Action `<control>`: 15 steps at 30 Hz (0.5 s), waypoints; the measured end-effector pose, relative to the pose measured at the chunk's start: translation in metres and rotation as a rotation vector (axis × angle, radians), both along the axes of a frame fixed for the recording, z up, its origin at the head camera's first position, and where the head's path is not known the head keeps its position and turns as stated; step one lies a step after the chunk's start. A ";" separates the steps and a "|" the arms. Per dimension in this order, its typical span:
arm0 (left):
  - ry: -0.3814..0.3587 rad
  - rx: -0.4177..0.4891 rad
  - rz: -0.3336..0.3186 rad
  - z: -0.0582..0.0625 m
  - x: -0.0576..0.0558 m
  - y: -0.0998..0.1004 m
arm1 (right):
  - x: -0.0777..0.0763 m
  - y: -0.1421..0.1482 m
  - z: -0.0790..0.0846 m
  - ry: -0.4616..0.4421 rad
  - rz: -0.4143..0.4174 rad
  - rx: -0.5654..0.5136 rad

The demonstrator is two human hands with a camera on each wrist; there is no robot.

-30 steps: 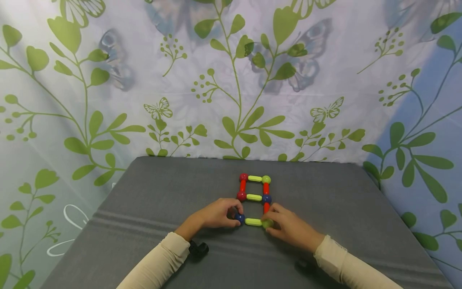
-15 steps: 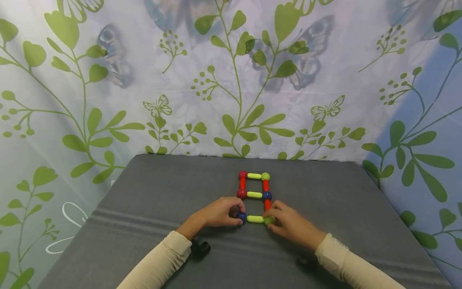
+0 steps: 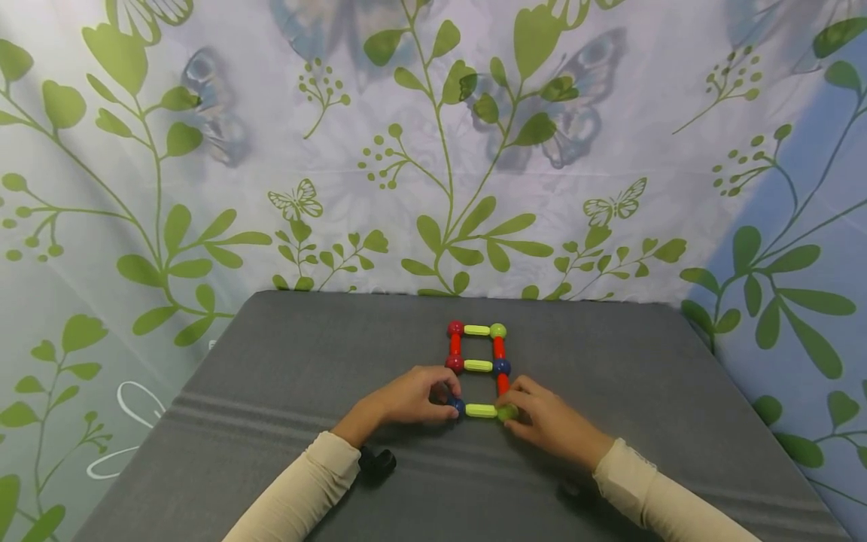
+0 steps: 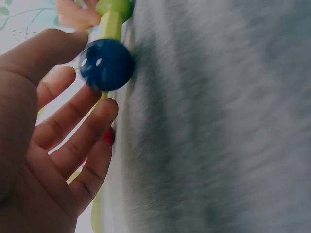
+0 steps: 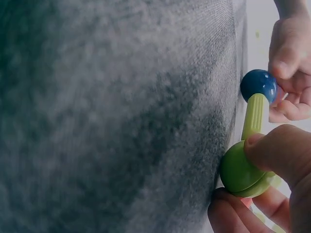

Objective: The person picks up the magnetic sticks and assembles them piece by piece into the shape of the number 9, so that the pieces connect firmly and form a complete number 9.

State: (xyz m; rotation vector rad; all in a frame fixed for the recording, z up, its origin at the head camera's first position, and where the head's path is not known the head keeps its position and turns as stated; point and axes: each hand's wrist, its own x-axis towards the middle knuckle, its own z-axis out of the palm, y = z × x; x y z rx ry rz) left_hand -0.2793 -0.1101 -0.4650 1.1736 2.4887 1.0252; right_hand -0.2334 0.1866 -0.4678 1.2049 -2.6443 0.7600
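A frame of coloured balls and rods lies on the grey table. My left hand pinches the near-left blue ball between thumb and fingers. My right hand grips the near-right green ball. A yellow-green rod joins these two balls. From the green ball a red rod runs back to another blue ball. Farther back, two red balls, this blue ball and a second green ball form a closed square with rods. My left hand hides the space between the near red ball and the pinched blue ball.
The grey padded table ends at a curtain printed with leaves and butterflies. A black object shows by the left wrist; a dark one lies below the right wrist.
Both hands have shifted slightly right, and the near row of blue ball, yellow-green rod and green ball went with them. The far square has stayed in place; the head view tilted a little.
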 end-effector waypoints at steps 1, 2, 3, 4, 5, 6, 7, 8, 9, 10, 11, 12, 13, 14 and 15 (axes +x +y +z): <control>0.006 0.009 0.013 0.001 -0.002 0.000 | 0.000 0.001 0.000 0.003 -0.002 0.000; 0.024 0.014 0.034 0.002 -0.005 0.000 | 0.000 0.001 -0.001 0.003 -0.004 0.001; 0.053 0.010 0.061 0.003 -0.008 0.000 | 0.000 0.002 -0.001 0.004 -0.006 -0.001; 0.082 0.007 0.091 0.004 -0.012 0.000 | 0.000 0.002 -0.001 0.010 -0.008 -0.001; 0.108 0.003 0.121 0.004 -0.015 0.001 | -0.001 0.002 -0.001 0.009 -0.010 -0.002; 0.130 -0.001 0.148 0.005 -0.018 0.001 | -0.001 0.002 -0.001 0.009 -0.009 -0.005; 0.148 -0.009 0.172 0.005 -0.021 0.002 | -0.001 0.002 -0.001 0.008 -0.009 -0.006; 0.158 -0.019 0.190 0.005 -0.023 0.003 | -0.001 0.002 -0.001 0.005 -0.009 -0.006; 0.161 -0.030 0.203 0.004 -0.025 0.004 | -0.001 0.001 -0.001 0.003 -0.007 -0.006; 0.157 -0.035 0.207 0.004 -0.026 0.004 | -0.001 0.001 -0.001 0.002 -0.003 -0.006; 0.155 -0.043 0.208 0.003 -0.027 0.005 | -0.001 0.000 -0.001 -0.005 -0.001 -0.006; 0.155 -0.052 0.210 0.003 -0.028 0.006 | -0.001 -0.001 -0.001 -0.009 0.002 -0.006; 0.156 -0.059 0.210 0.002 -0.029 0.006 | -0.001 -0.001 -0.001 -0.011 0.003 -0.005; 0.156 -0.067 0.212 0.002 -0.029 0.006 | -0.001 -0.002 -0.001 -0.014 0.004 -0.005; 0.158 -0.073 0.215 0.001 -0.029 0.007 | -0.001 -0.002 -0.001 -0.016 0.003 -0.002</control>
